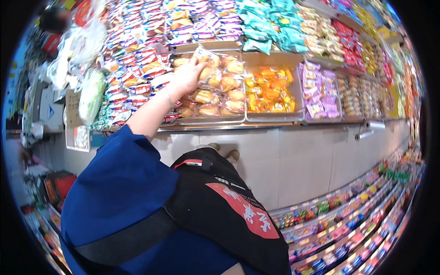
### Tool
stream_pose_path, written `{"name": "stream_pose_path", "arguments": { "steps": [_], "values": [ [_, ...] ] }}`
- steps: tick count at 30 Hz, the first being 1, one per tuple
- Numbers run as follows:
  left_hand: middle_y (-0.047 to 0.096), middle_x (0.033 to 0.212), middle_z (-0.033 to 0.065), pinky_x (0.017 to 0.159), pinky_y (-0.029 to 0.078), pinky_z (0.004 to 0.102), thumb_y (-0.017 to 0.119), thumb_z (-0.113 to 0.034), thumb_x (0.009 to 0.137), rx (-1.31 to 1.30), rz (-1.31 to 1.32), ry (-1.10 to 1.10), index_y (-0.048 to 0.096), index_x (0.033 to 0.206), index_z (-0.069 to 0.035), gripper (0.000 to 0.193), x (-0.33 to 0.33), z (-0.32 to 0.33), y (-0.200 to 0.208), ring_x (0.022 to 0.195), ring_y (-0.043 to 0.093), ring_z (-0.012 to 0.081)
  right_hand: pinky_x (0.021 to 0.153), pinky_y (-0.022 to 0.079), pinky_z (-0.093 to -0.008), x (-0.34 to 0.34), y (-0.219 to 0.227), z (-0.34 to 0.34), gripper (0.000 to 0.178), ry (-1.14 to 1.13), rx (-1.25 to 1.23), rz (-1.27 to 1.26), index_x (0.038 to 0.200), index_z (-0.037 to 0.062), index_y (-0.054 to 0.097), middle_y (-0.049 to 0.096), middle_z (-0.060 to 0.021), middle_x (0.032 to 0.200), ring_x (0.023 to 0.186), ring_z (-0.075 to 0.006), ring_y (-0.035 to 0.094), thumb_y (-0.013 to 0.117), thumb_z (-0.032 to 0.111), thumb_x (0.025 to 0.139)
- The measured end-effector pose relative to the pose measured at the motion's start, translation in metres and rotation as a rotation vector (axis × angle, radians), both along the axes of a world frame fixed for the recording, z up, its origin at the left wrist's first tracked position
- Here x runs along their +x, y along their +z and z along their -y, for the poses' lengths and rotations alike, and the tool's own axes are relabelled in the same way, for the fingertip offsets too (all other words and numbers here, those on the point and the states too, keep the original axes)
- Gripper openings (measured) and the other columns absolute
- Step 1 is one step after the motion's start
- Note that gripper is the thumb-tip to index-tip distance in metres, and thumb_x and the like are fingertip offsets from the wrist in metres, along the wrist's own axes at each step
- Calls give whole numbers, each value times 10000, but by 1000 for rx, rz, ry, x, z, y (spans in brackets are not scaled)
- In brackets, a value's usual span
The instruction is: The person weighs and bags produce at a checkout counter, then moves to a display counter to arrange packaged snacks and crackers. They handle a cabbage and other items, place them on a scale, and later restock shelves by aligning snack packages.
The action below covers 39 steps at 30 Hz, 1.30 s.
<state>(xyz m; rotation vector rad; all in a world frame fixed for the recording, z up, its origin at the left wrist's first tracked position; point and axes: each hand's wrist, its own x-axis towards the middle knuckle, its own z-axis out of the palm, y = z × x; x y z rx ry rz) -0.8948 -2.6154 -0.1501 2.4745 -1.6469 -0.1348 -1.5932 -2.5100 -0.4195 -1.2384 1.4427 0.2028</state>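
My left hand (187,78) reaches over a bin (211,120) of small buns in clear wrappers. Its fingers are closed on the edge of one wrapped bun (208,57) near the far side of the bin, and that packet sits tilted above its neighbours. More wrapped buns (230,83) lie in rows to the right of the hand and nearer to me. Left of my wrist are many red, white and blue snack packets (133,75). My right hand is out of view.
Right of the buns stand a bin of orange packets (270,89) and one of purple packets (318,89). Teal bags (261,25) lie behind. At left are plastic bags (82,50) and a wrapped cabbage (91,96). Tiered candy shelves (343,224) run at lower right.
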Motion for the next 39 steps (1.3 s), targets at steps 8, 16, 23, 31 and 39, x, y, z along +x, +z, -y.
{"name": "stream_pose_path", "arguments": {
  "steps": [8, 16, 23, 31, 39],
  "values": [
    [619, 1226, 188, 904, 528, 417, 723, -255, 839, -499, -657, 402, 501, 1367, -44, 611, -72, -30, 25, 1104, 636, 282, 614, 517, -268, 128, 86, 205, 234, 53, -262, 200, 1131, -4, 647, 699, -107, 935, 768, -172, 695, 530, 150, 999],
    [675, 1033, 51, 624, 540, 259, 718, -273, 910, -713, -1600, 663, 508, 1340, -50, 528, -124, -70, 10, 829, 643, 88, 775, 513, -299, 487, 217, 291, 214, 575, -774, 778, 1151, -14, 608, 648, -72, 956, 857, -177, 622, 591, 80, 960],
    [661, 1161, 65, 944, 474, 281, 758, -321, 893, -823, -1457, 697, 583, 1256, -13, 507, -108, -105, 12, 1053, 595, 109, 839, 528, -407, 639, 242, 275, 532, 997, -1021, 464, 1194, -35, 563, 684, -215, 1056, 953, -331, 681, 771, 272, 813],
    [649, 1174, 34, 956, 466, 277, 707, -225, 935, -1105, -1533, 773, 563, 1287, -35, 425, -117, -116, 10, 1072, 585, 97, 842, 522, -445, 664, 222, 267, 419, 1111, -958, 466, 1084, -34, 666, 709, -219, 1014, 932, -389, 683, 776, 225, 774],
    [641, 1184, 79, 840, 554, 297, 639, -193, 966, -1343, -1631, 893, 457, 1367, -44, 465, -112, -99, -11, 1015, 660, 144, 685, 523, -332, 649, 255, 269, 235, 708, -209, 887, 1148, -5, 607, 692, -83, 989, 774, -181, 651, 631, 97, 938]
  ]
}}
